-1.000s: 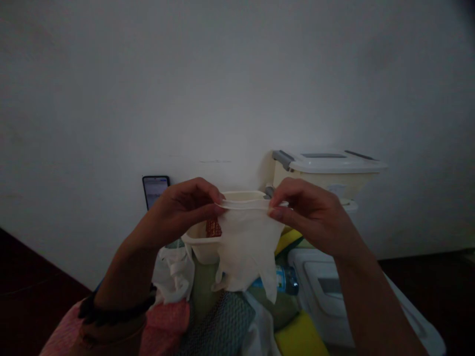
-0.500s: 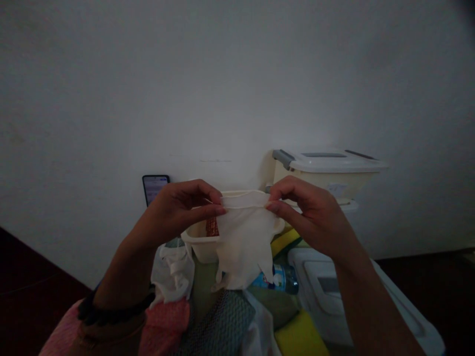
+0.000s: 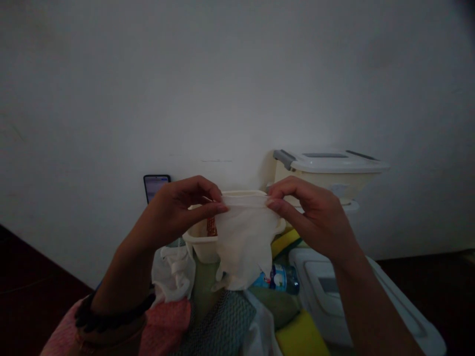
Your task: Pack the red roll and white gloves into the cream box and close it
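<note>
A thin white glove [image 3: 245, 242] hangs between my two hands, its cuff at the top and finger-like tips dangling at the bottom. My left hand [image 3: 185, 205] pinches the left end of the cuff between thumb and fingers. At the right end, my right hand [image 3: 306, 207] holds the cuff in the same kind of pinch. The cuff is drawn straight and looks flat. Behind the glove stands a cream basket [image 3: 204, 242], partly hidden, with something red-brown [image 3: 211, 226] inside it.
A phone [image 3: 156, 187] leans against the wall. To the right are a lidded storage box [image 3: 326, 168] and a white lid [image 3: 315, 267]. A plastic bottle [image 3: 284, 279], yellow item [image 3: 302, 336], white bundle [image 3: 174, 277], pink cloth [image 3: 166, 324] and patterned grey-green fabric [image 3: 226, 321] lie nearer.
The cuff's top edge has flattened, and the band between my fingers looks narrower. Both hands keep their pinch in nearly the same place.
</note>
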### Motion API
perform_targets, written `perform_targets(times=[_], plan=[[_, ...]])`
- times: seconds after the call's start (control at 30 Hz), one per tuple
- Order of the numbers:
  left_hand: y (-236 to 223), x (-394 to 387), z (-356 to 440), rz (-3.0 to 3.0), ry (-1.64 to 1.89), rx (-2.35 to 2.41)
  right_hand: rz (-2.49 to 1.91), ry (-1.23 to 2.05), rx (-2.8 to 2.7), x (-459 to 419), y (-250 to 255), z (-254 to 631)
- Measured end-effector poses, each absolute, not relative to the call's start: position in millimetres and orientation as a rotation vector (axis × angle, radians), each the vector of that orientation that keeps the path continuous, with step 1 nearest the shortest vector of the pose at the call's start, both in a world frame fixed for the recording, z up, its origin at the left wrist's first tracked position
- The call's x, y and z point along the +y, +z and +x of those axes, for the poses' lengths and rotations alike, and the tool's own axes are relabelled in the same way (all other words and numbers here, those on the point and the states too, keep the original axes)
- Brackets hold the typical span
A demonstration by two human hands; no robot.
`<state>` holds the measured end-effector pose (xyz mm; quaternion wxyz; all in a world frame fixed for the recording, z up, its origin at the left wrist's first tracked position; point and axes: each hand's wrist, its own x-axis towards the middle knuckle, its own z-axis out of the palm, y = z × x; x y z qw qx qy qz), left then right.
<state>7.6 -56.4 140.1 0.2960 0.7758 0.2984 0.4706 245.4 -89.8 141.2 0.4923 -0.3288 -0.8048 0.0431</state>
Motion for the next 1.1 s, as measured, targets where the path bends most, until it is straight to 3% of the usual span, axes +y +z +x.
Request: perform_targets(times=[0.2, 0.57, 0.93, 1.1], plan=[[145.0, -62.7, 3.1, 2.214, 1.287, 0.921, -0.818, -0.025, -1.924, -90.1, 142.3, 243.3], [146.8, -66.0, 2.0, 2.23, 1.332, 0.946, -0.738, 0.061, -2.026, -89.0, 141.2, 246.6], [149.0, -64.5, 5.4, 2.254, 0.886, 0.886, -0.68, 0.057, -1.99, -88.8, 142.3, 241.4], [150.5, -64.4, 6.0, 2.357, 0.884, 0.879, -0.683, 0.064, -2.0, -88.4, 142.8, 244.1]])
